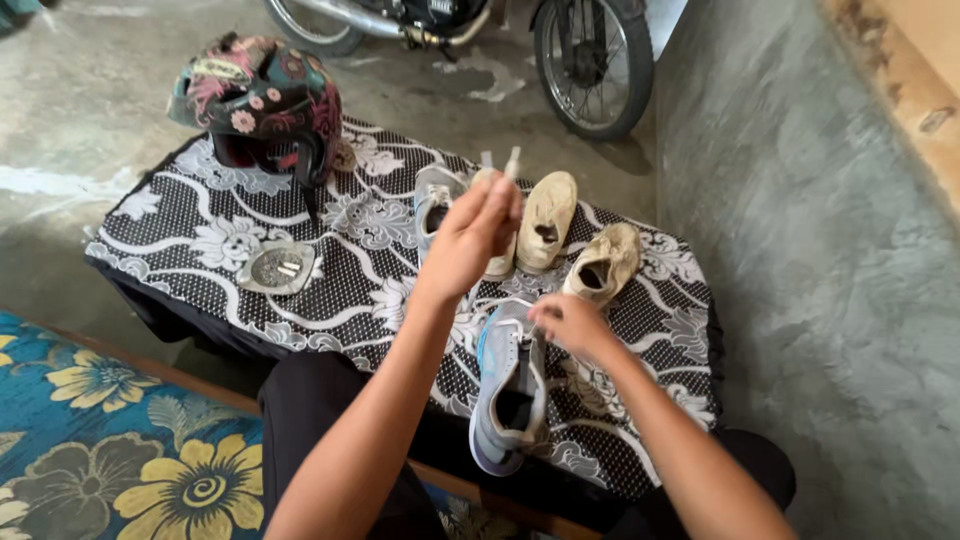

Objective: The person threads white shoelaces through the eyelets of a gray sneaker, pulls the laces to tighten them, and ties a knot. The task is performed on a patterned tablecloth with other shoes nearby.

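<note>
Floral helmet (262, 108), ashtray (277, 268), motorbike wheel (592, 62)

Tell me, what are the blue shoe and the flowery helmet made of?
The blue shoe looks like soft fabric, matte and woven, with a paler sole that is probably rubber. The flowery helmet seems hard plastic: its smooth printed shell shines in the light. The cloth under them looks like thin patterned fabric.

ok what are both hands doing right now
Left hand: raised, pinched shut on white shoelace ends.
Right hand: closed, fingers at the grey-blue sneaker; grip unclear.
</note>
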